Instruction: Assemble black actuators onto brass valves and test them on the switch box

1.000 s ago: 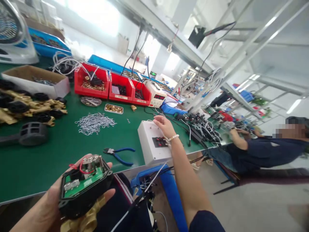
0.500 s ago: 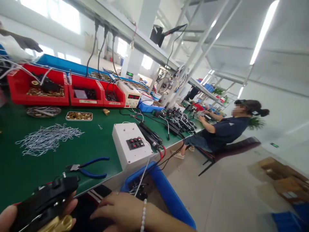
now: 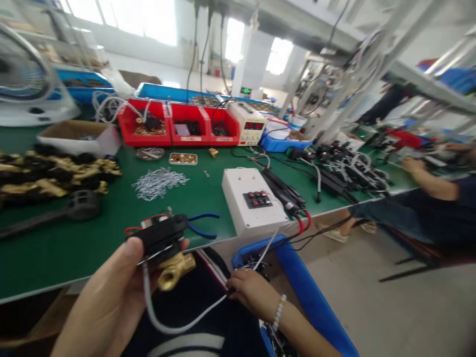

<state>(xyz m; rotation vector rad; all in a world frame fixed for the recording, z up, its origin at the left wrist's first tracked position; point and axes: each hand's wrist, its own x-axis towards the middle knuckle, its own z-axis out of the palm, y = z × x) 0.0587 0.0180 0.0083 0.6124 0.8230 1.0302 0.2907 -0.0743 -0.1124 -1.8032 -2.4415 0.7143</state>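
My left hand (image 3: 111, 292) grips a motorized brass valve (image 3: 173, 270) with a black housing on top, held in front of the table edge. Red wires stick out of the housing. From its underside a light grey cable (image 3: 173, 328) loops down and across to my right hand (image 3: 256, 293), whose fingers are closed on it near its far end. Partly hidden behind the valve, blue-handled pliers (image 3: 205, 216) lie on the green table (image 3: 111, 253). Beyond them is a pile of bent wire clips (image 3: 158, 183).
A grey switch box (image 3: 241, 198) stands by the table edge, above a blue crate (image 3: 310, 290). Red bins (image 3: 145, 141) and a power supply (image 3: 250, 124) line the back. Brass valves (image 3: 46, 186) are heaped at left, near a fan (image 3: 22, 74). A co-worker (image 3: 439, 198) sits at right.
The view has swung left. My left hand has raised the valve into fuller view. My right hand, without a visible hold on anything before, now has the grey cable in its fingers.
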